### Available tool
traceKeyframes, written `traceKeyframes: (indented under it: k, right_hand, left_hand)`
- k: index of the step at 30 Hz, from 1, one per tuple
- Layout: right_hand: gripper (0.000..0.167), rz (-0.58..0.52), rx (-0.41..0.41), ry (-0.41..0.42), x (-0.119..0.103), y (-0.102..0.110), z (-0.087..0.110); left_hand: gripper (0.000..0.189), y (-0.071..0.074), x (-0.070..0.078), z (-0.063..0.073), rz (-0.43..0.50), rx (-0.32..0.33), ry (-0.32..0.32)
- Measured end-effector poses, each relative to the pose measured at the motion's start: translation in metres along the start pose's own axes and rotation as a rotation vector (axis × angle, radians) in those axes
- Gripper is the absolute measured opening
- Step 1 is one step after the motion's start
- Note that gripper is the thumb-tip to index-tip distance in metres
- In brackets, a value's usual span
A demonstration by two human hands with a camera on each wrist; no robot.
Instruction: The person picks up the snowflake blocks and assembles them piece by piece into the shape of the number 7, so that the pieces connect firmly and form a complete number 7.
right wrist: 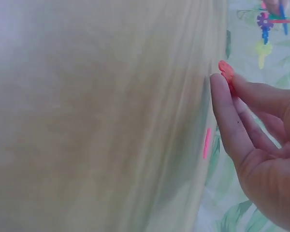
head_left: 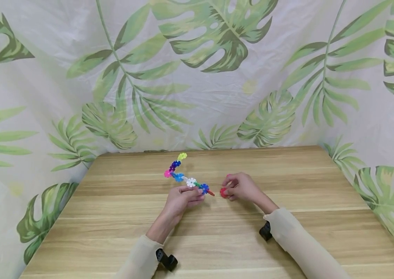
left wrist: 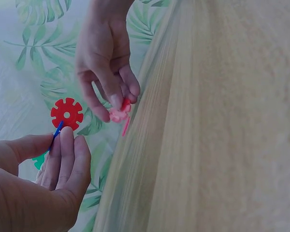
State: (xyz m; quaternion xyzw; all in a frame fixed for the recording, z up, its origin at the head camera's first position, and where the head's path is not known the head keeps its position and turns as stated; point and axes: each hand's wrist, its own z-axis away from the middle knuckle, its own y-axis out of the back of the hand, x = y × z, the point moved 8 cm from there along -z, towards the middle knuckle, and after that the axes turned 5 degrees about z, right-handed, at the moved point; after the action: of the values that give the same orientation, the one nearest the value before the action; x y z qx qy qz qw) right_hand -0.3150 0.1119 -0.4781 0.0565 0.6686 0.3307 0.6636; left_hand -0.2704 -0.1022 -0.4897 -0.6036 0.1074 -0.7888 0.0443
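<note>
My left hand [head_left: 182, 199] pinches a blue notched plastic disc [head_left: 204, 188] between thumb and fingers. It belongs to a zigzag chain of interlocking snowflake discs, with a white disc [head_left: 191, 182], a light blue disc [head_left: 178, 177], a pink disc [head_left: 167, 173] and a yellow disc [head_left: 182, 156] at the far end. A red disc [left wrist: 66, 114] forms the near end, slotted onto the blue one. Across a small gap, my right hand [head_left: 242, 189] holds a separate coral-red disc [right wrist: 226, 70] between thumb and fingertips.
A loose pink disc [right wrist: 207, 143] lies on the wooden table [head_left: 197, 236] by the right hand, partly hidden behind it in the head view. Leaf-print cloth [head_left: 214, 97] hangs behind the table and down its sides. Both sleeves carry a black wrist camera [head_left: 167, 260].
</note>
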Motion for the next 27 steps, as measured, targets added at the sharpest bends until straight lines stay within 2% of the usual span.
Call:
traceKeyframes:
  k: [4, 9, 16, 22, 27]
  right_hand:
    - [0.019, -0.148, 0.042, -0.067, 0.007, 0.004, 0.013]
    - [0.024, -0.353, 0.036, -0.137, 0.014, 0.004, 0.028]
    - [0.035, -0.585, 0.005, -0.134, 0.013, -0.002, 0.043]
    - [0.033, -0.705, 0.015, -0.136, 0.011, -0.011, 0.05]
    - [0.03, -0.762, 0.017, -0.146, 0.008, -0.023, 0.054]
  left_hand:
    - [0.022, 0.0, 0.0, -0.001, 0.003, -0.001, -0.002]
    - [0.022, 0.0, 0.0, -0.001, 0.003, -0.009, -0.005]
    - [0.022, 0.0, -0.001, -0.001, 0.011, -0.011, 0.007]
    - [0.021, -0.002, 0.001, -0.001, 0.008, -0.012, -0.006]
    - [0.024, -0.002, 0.003, 0.0, -0.002, -0.012, -0.012]
